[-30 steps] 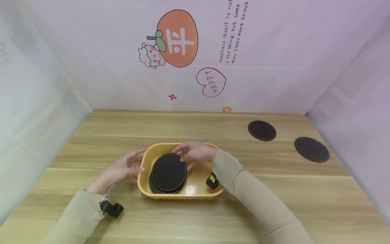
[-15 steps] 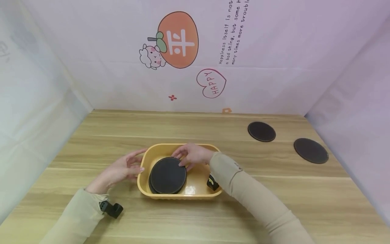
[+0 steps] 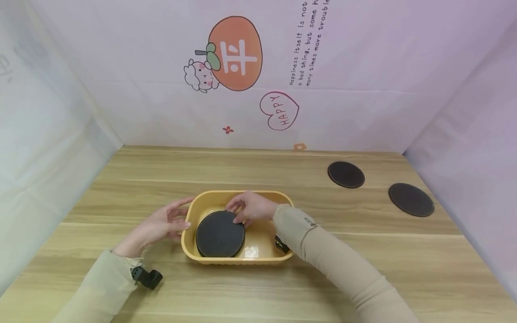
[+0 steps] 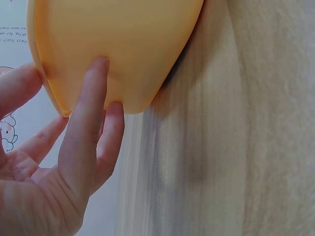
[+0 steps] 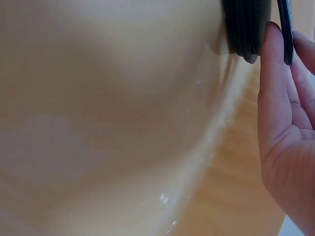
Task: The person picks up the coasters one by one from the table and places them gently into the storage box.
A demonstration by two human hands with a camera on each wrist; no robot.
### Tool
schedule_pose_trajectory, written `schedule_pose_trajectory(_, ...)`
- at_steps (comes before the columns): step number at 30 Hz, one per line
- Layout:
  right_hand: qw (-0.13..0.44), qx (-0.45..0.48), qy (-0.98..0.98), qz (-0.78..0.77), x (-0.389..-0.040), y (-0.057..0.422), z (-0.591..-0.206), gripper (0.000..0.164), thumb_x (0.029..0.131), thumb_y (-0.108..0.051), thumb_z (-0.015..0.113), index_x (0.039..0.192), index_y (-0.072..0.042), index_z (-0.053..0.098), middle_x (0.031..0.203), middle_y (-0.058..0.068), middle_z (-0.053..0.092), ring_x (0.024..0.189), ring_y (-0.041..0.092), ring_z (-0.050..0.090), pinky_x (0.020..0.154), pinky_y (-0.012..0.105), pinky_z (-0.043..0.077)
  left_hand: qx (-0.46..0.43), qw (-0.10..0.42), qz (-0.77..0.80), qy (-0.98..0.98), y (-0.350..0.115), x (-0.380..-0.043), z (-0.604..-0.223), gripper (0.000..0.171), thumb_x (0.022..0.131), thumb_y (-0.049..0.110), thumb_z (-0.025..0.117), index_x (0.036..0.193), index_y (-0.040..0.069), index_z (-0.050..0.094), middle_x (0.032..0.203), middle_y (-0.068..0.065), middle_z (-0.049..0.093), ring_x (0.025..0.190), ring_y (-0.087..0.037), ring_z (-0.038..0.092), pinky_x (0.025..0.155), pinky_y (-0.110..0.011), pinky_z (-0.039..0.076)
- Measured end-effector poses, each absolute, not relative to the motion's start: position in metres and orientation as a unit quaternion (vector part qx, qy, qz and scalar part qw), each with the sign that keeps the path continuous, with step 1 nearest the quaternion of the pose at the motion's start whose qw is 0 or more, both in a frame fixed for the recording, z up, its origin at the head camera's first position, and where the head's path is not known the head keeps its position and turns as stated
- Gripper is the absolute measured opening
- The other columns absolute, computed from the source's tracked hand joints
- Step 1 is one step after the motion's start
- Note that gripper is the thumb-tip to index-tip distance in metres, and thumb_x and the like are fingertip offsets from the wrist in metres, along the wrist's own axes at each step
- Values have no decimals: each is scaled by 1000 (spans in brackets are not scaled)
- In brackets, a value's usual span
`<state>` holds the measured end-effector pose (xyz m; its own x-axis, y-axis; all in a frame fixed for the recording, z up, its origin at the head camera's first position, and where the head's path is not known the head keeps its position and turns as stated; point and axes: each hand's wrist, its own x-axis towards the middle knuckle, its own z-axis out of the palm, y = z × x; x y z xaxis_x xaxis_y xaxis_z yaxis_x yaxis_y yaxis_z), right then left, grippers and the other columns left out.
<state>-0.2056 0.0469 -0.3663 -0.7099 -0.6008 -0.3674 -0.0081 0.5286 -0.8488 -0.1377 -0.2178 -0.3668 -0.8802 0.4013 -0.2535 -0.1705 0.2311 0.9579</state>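
A round black coaster [image 3: 220, 234] with a stitched edge lies over a stack in the left half of a yellow plastic bin [image 3: 271, 259]. My right hand [image 3: 250, 207] reaches into the bin and pinches the coaster at its far right edge. In the right wrist view the pinched coaster [image 5: 286, 32] stands slightly apart from the stacked coasters [image 5: 241, 32], its rim between thumb and fingers. My left hand [image 3: 159, 224] rests at the bin's left end. In the left wrist view its fairly straight fingers [image 4: 93, 88] touch the outer wall, with the thumb at the rim.
Two more black coasters, one at the back right [image 3: 346, 174] and one farther right [image 3: 411, 199], lie on the wooden table [image 3: 258, 296]. White printed cloth [image 3: 355, 112] stands behind and at both sides. A black wrist camera [image 3: 147, 277] hangs at the left cuff.
My right hand has moved a little left and nearer with the coaster, which now covers the stack below it. The left hand and the bin have stayed nearly in place.
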Motion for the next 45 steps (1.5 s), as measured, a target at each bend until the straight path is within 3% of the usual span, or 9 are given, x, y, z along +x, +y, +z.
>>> schedule_pose_trajectory(16,292,-207,833,-421,-202,45,-370,33,77,8,71,109,0,66,103,12,66,80,13,61,61,27,58,75,235,618,746,-219,-136,-369,81,88,4,63,151,4,13,142,-39,26,102,-26,61,78,-45,58)
schedule_pose_trajectory(22,284,-229,826,-429,-206,49,-368,38,80,4,70,117,0,61,100,12,66,77,12,62,62,26,56,79,235,618,746,-218,-137,-368,80,88,4,63,151,5,13,143,-39,26,101,-25,61,78,-44,58)
schedule_pose_trajectory(30,308,-219,776,-505,-208,56,-356,54,84,2,67,134,-2,49,112,16,60,88,17,63,78,36,58,79,236,611,752,-218,-137,-368,80,88,6,63,151,4,13,143,-38,26,104,-28,60,80,-44,57)
schedule_pose_trajectory(37,315,-232,742,-544,-208,63,-345,55,86,4,63,137,2,44,123,27,54,97,19,63,87,45,55,73,232,619,747,-218,-138,-368,79,88,3,61,151,5,14,143,-38,26,104,-26,59,81,-46,57)
schedule_pose_trajectory(45,299,-259,742,-541,-204,78,-319,53,85,3,64,135,5,46,124,30,53,95,17,63,85,39,56,78,233,621,744,-219,-139,-369,79,89,2,61,151,3,13,143,-39,25,102,-25,60,79,-45,57)
